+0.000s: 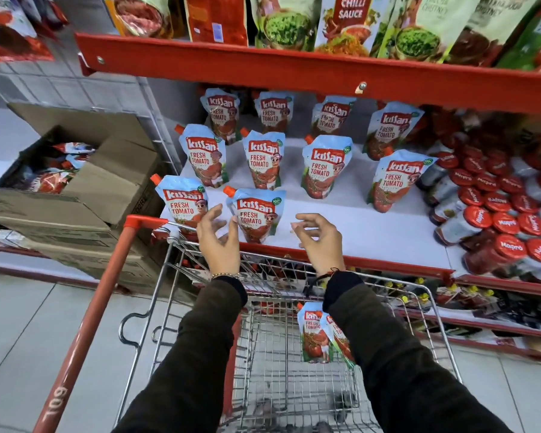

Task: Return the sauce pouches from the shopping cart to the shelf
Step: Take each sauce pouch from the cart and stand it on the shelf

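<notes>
Several blue-and-red tomato sauce pouches stand upright in rows on the white shelf. The nearest pouch stands at the shelf's front edge. My left hand hovers just left of it with fingers apart, holding nothing. My right hand is open over the bare front of the shelf, to the right of that pouch. Two more pouches lie in the wire shopping cart below, partly hidden by my right sleeve.
Red-lidded jars crowd the shelf's right side. An open cardboard box with more pouches sits at left. The cart's red handle runs along its left. An upper red shelf carries other sauce pouches overhead.
</notes>
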`<move>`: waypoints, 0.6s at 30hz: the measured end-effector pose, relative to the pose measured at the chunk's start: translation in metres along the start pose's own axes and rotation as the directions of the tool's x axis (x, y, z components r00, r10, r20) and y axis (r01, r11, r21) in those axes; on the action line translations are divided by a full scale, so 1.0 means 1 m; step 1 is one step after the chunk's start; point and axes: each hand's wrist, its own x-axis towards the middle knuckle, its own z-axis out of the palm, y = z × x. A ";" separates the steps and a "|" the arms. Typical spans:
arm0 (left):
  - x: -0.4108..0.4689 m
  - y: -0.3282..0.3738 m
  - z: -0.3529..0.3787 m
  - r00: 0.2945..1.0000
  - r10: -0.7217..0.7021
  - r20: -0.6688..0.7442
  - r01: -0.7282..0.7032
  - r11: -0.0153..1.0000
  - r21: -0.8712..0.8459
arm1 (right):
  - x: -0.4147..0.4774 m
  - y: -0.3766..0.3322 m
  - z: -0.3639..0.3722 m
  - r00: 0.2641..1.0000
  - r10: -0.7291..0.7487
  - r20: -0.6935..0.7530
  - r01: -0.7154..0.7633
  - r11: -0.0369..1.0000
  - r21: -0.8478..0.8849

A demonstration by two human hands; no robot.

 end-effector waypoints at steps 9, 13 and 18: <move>-0.108 -0.057 0.030 0.991 -0.022 0.131 0.002 0.989 0.147 | -0.069 0.090 -0.049 0.992 0.128 -0.014 -0.129 0.991 -0.036; -0.153 -0.089 0.040 0.968 -0.138 0.208 0.088 0.968 0.236 | -0.096 0.139 -0.067 0.979 0.205 0.002 -0.204 0.975 -0.084; -0.187 -0.131 0.045 0.875 -0.332 0.353 0.188 0.904 0.385 | -0.113 0.198 -0.079 0.957 0.290 0.021 -0.284 0.948 -0.143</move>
